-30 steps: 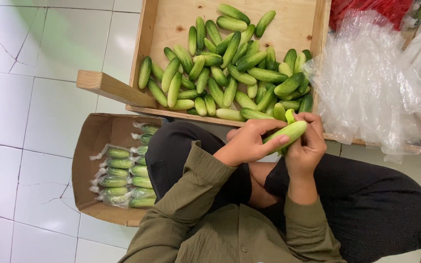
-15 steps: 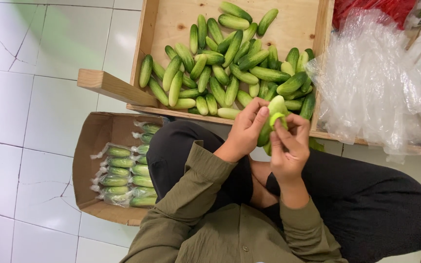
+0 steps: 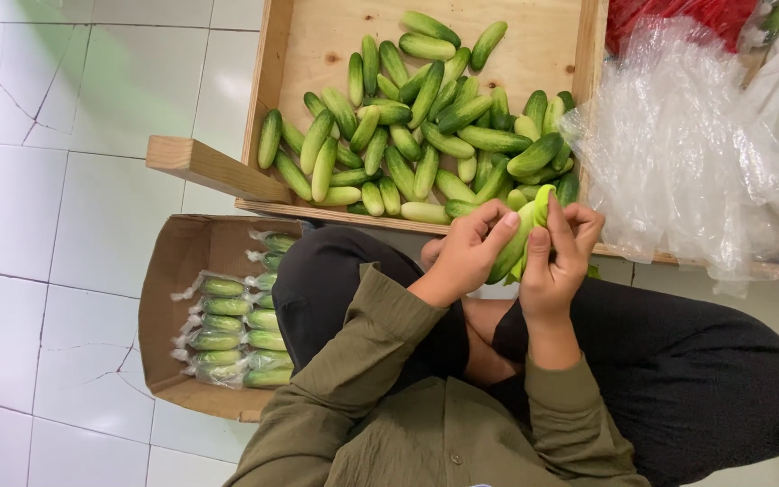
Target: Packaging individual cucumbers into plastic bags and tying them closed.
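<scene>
I sit cross-legged on a tiled floor. My left hand and my right hand together hold a small bundle of green cucumbers upright between them, just in front of a wooden crate. Fingers of both hands wrap the bundle; whether a thin plastic film covers it I cannot tell. The crate holds several loose cucumbers piled toward its near side.
A cardboard box at my left knee holds several plastic-wrapped cucumber packs in rows. A heap of clear plastic bags lies at the right, with something red behind it. A wooden batten juts from the crate's corner.
The bundle turned from lying slanted in my hands to standing more upright, and both hands shifted slightly left and up toward the crate's edge.
</scene>
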